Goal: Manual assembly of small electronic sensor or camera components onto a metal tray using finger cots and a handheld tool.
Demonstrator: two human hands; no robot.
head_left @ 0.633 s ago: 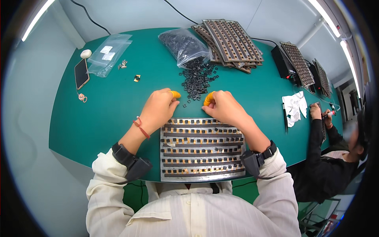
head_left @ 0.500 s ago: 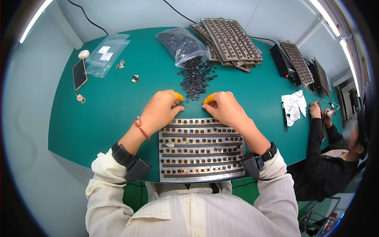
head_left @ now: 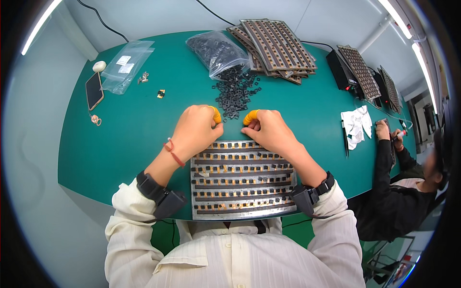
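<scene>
My left hand point(head_left: 194, 126) and right hand point(head_left: 274, 128) curl apart; I can't tell if anything's pinched. Black pieces point(head_left: 233, 95) lie at twelve o'clock, tray point(head_left: 242, 175) at six: picking, I judge; next needs a fine pinch.

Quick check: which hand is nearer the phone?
Left. The left hand is to the right of the phone; the right hand is farther right, beyond the left one.
</scene>
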